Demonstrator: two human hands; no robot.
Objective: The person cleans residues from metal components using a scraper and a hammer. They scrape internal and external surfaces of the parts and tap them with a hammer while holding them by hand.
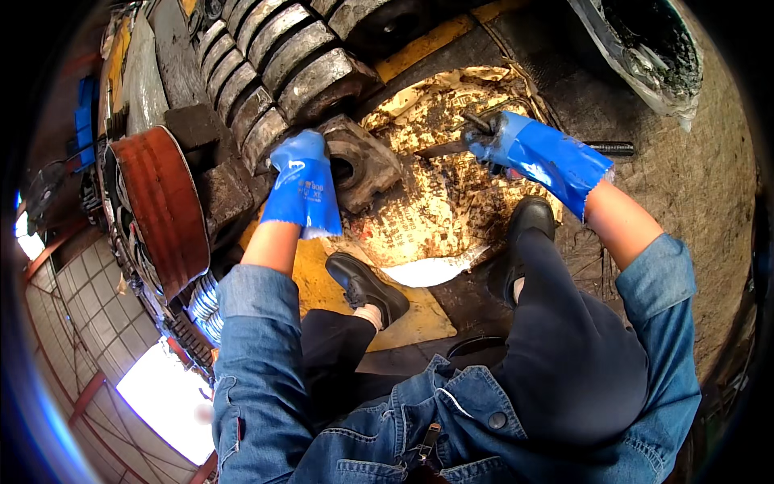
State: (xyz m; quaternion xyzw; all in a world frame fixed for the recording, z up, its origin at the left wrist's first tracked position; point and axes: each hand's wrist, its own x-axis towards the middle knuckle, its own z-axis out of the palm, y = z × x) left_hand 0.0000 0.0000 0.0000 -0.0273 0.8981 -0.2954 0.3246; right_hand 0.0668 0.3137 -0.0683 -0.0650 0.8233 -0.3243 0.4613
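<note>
My left hand (300, 161), in a long blue rubber glove, is closed on the left edge of a greasy metal block (372, 161) with a round hole. Its fingertips are partly hidden. My right hand (504, 143), in a matching glove with blackened fingers, is closed around a tool with a flat dark blade (442, 151) that points left toward the block. A short dark rod (477, 123) shows by its fingers; I cannot tell whether it belongs to the same tool. Oil-stained sacking (435, 210) lies under the block and the blade.
Several heavy metal blocks (278, 60) are stacked in rows at the far left. A reddish-brown band coil (161, 210) stands left of my arm. A plastic-lined container (645, 60) with black contents sits far right. A black handle (610, 148) lies beyond my right cuff. My black shoes (367, 286) flank the sacking.
</note>
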